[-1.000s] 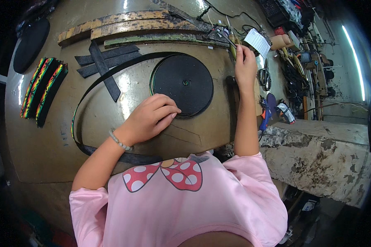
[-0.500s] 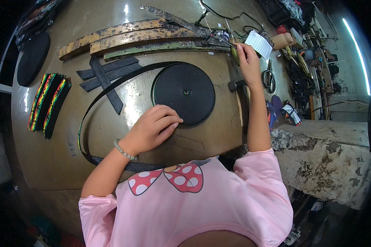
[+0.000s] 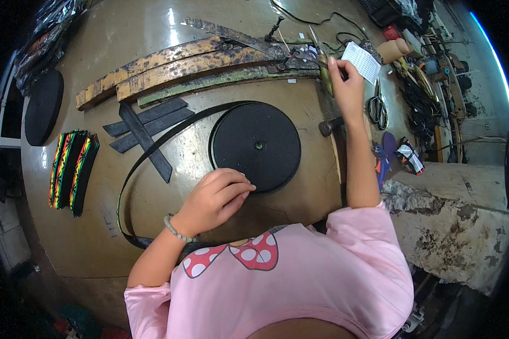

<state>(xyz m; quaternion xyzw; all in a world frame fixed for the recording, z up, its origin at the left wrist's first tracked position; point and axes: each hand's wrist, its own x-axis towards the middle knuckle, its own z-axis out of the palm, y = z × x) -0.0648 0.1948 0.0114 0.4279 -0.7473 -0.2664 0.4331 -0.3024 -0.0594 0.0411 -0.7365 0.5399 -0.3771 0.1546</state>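
A large black roll of webbing (image 3: 257, 148) lies flat on the table in front of me, its loose strap (image 3: 144, 160) looping out to the left and back toward my body. My left hand (image 3: 218, 198) is closed, with thumb and fingertips pressed together at the roll's near edge. Further out to the right, my right hand (image 3: 348, 85) is closed, fingers curled together beside the yellow-green handle (image 3: 326, 76) of a pointed tool. Part of something slim and dark shows at its fingertips, but my fingers hide most of it. The bracelet on my left wrist is of pale beads.
Long spotted wooden bars (image 3: 186, 65) lie across the far side. Crossed black strips (image 3: 147, 138), colourfully patterned cut strips (image 3: 73, 169) and another black roll (image 3: 44, 107) are at left. To the right are a hammer (image 3: 329, 127), scissors (image 3: 377, 108) and a paper sheet (image 3: 361, 62).
The whole view has shifted, so the table appears lower in it. My right hand has drawn slightly right with the slim dark thing. My left hand stays at the roll's edge.
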